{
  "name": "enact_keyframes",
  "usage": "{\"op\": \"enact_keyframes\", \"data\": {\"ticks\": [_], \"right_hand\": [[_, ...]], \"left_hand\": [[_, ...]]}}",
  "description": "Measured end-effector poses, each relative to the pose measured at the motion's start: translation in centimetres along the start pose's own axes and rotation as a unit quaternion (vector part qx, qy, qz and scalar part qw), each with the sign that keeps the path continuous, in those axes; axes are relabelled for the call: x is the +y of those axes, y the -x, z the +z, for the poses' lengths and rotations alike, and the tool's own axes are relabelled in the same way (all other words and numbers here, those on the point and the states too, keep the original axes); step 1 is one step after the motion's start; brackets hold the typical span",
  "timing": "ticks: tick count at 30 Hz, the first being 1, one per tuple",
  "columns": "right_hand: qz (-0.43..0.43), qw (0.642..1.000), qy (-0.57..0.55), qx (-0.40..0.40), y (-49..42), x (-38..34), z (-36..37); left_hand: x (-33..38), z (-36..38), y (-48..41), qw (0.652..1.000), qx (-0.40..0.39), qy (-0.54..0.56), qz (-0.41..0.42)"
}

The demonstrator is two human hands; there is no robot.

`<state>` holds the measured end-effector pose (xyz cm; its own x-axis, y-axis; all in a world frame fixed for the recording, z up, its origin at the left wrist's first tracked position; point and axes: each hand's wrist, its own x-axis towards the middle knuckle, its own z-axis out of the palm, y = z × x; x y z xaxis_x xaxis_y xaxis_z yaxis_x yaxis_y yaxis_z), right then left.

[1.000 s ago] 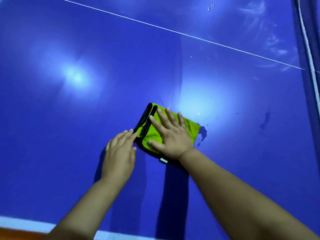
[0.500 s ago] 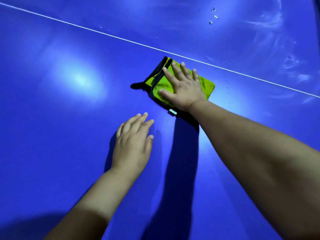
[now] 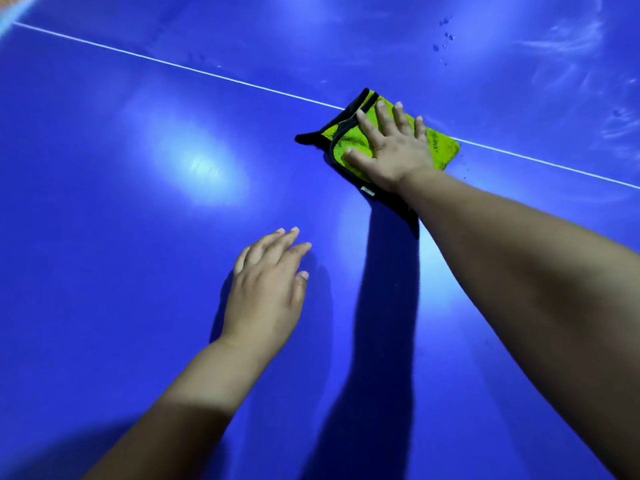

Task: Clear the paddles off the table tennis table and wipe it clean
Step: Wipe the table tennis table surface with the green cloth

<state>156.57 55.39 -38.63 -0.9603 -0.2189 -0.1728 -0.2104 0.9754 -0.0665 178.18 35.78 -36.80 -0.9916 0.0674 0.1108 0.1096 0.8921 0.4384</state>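
Table: glossy blue table tennis tabletop (image 3: 138,306), droplets (image 3: 445,38) beyond white line (image 3: 173,65).
Right hand (image 3: 391,147): fingers spread flat, pressing folded lime-green black-edged microfibre cloth (image 3: 441,147).
Left hand (image 3: 266,289): flat, empty, bracing.
Technique: keep palm pressure even, overlap strokes toward droplets.

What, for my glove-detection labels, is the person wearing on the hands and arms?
Nothing that shows. The left hand and right hand are bare: no gloves, rings, watch or bracelet. No sleeve reaches into view on either side. The fingernails are short and unpainted.

Right hand (image 3: 391,147) covers middle of green cloth (image 3: 349,142); cloth's near corner hidden under wrist. White line (image 3: 173,65) hidden beneath cloth. Right forearm (image 3: 519,271) and left forearm (image 3: 180,410) cut by frame edges. Cloth tag (image 3: 367,191) too small to read. Orange patch (image 3: 14,1) at top-left corner blurred, cut off.
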Motion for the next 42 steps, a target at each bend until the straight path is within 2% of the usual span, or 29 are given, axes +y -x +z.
{"op": "enact_keyframes", "data": {"ticks": [15,27,35,42], "right_hand": [[-0.036,0.999,0.027,-0.005,25.0,-7.6,4.6],[-0.082,0.996,0.000,0.026,45.7,-17.9,9.1],[-0.122,0.992,-0.021,0.001,55.6,-22.6,10.5],[-0.151,0.988,-0.019,-0.010,59.4,-22.2,10.7]], "left_hand": [[0.3,-2.6,13.0,0.999,-0.032,-0.010,0.034],[-2.4,-8.4,29.0,0.998,-0.068,0.003,-0.015],[-3.4,-10.1,36.4,0.997,-0.057,-0.045,-0.007],[-1.1,-9.6,36.7,0.996,-0.084,-0.035,0.008]]}}
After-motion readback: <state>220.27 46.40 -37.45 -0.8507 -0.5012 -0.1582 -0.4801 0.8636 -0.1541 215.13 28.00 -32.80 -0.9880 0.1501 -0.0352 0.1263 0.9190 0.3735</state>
